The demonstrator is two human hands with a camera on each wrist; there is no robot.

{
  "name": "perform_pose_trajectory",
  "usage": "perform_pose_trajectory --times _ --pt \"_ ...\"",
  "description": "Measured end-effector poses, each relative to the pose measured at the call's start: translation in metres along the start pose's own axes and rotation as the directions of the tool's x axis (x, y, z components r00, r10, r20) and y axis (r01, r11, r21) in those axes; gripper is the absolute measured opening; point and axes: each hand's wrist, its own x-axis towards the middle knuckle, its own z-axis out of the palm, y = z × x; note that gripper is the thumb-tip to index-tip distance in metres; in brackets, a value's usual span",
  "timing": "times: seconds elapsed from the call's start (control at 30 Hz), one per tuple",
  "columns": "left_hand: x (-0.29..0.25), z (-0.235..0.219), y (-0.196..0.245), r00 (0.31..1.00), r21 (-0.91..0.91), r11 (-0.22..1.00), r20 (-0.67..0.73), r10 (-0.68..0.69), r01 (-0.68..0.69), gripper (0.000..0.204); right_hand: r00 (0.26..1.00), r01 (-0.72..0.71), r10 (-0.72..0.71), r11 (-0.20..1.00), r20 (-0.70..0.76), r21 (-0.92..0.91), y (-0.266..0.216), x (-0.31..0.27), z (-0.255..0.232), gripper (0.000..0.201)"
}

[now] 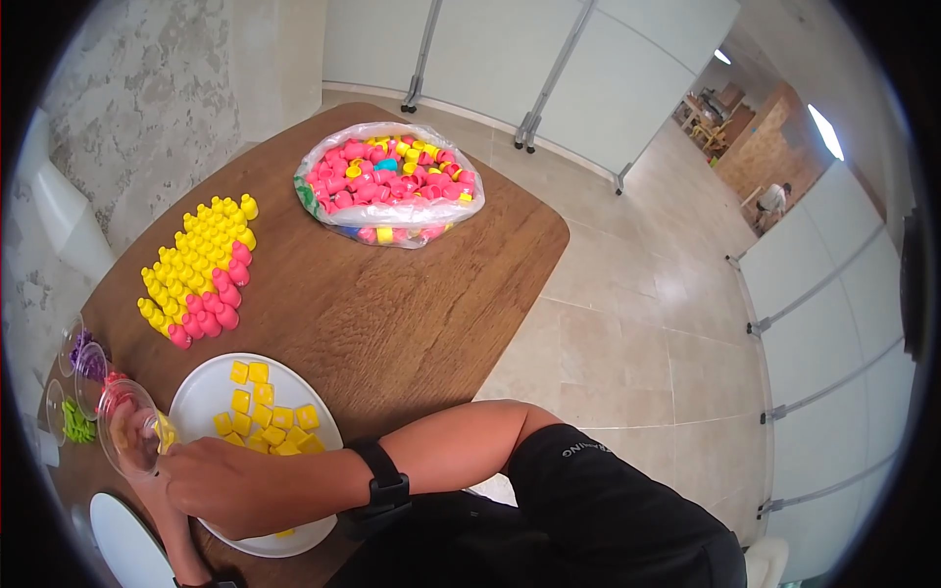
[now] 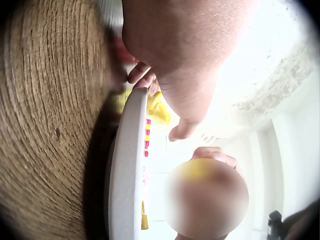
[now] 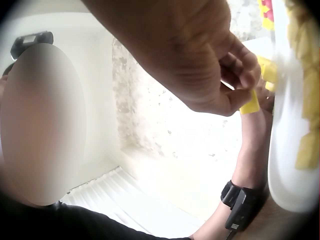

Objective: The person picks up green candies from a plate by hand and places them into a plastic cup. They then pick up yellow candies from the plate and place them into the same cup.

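Note:
At the table's left side, my left hand (image 2: 175,60) holds a clear plastic cup (image 1: 111,446), and part of that hand shows through the cup's wall. Yellow pieces (image 1: 165,431) lie inside the cup. My right hand (image 1: 230,482) reaches across the white plate (image 1: 186,390) to the cup. In the right wrist view its thumb and fingers pinch a small yellow square piece (image 3: 250,104). Several more yellow square pieces (image 1: 263,416) are spread over the plate, below and beside the right forearm.
More clear cups with purple (image 1: 90,361) and green pieces (image 1: 76,421) stand along the left edge. Rows of yellow bottles (image 1: 196,250) and pink bottles (image 1: 211,314) are beyond the plate. A plastic bag (image 1: 461,211) of pink and yellow caps lies farther back. Another white plate (image 1: 127,544) is nearest left.

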Motion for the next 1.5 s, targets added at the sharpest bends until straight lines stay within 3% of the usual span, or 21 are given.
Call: perform_pose_trajectory --times 0.07,0.1,0.13,0.2,0.23,0.3,0.37,0.53,0.6,0.73,0.9,1.1,1.5 --pt "0.000 0.000 0.003 0.998 0.033 0.998 -0.023 -0.053 0.054 0.067 0.972 -0.161 0.145 0.984 0.183 0.076 -0.005 0.013 -0.012 0.011" --pt "0.000 0.002 0.006 0.994 0.064 0.992 -0.045 -0.104 0.107 0.061 0.972 -0.160 0.144 0.984 0.184 0.077 -0.007 0.017 -0.012 0.011" --pt "0.000 0.006 0.014 0.993 0.064 0.992 -0.045 -0.105 0.108 0.061 0.981 -0.164 0.156 0.984 0.112 0.063 -0.008 0.019 -0.013 0.015" --pt "0.000 0.015 0.031 0.996 0.320 0.947 -0.088 0.008 0.021 0.056 0.985 -0.170 0.168 0.984 0.040 0.049 -0.010 0.023 -0.013 0.019" --pt "0.000 0.011 0.033 0.996 0.320 0.947 -0.088 0.007 0.021 0.056 0.981 -0.190 0.192 0.976 -0.015 0.109 -0.010 0.024 -0.013 0.025" --pt "-0.001 0.005 0.033 0.998 0.464 0.884 0.005 0.064 -0.059 0.057 0.973 -0.206 0.220 0.964 -0.069 0.169 -0.011 0.026 -0.012 0.032" --pt "-0.001 0.008 0.033 0.996 0.452 0.888 0.006 0.092 -0.085 0.057 0.958 -0.214 0.248 0.952 -0.144 0.218 -0.011 0.029 -0.009 0.027" --pt "-0.003 0.009 0.028 0.994 0.450 0.887 -0.003 0.114 -0.100 0.054 0.960 -0.200 0.239 0.950 -0.149 0.238 -0.011 0.030 -0.018 0.023" --pt "-0.003 0.004 0.024 0.999 0.401 0.916 0.038 -0.001 -0.015 0.055 0.954 -0.215 0.258 0.943 -0.151 0.255 -0.010 0.030 -0.017 0.021" --pt "-0.007 0.019 0.039 1.000 0.304 0.953 0.004 -0.003 0.001 0.050 0.952 -0.195 0.237 0.957 -0.192 0.212 -0.007 0.029 -0.011 0.021" --pt "-0.004 0.026 0.055 0.981 0.162 0.971 0.055 -0.188 0.177 0.038 0.948 -0.153 0.203 0.966 -0.245 0.208 -0.006 0.027 -0.012 0.017" --pt "-0.002 0.023 0.047 0.999 0.290 0.957 0.032 -0.038 0.027 0.045 0.931 -0.174 0.243 0.952 -0.273 0.253 -0.008 0.028 -0.010 0.012" --pt "-0.003 0.020 0.044 0.997 0.340 0.939 0.031 -0.066 0.052 0.052 0.913 -0.295 0.368 0.893 -0.175 0.341 -0.011 0.029 -0.017 0.008"
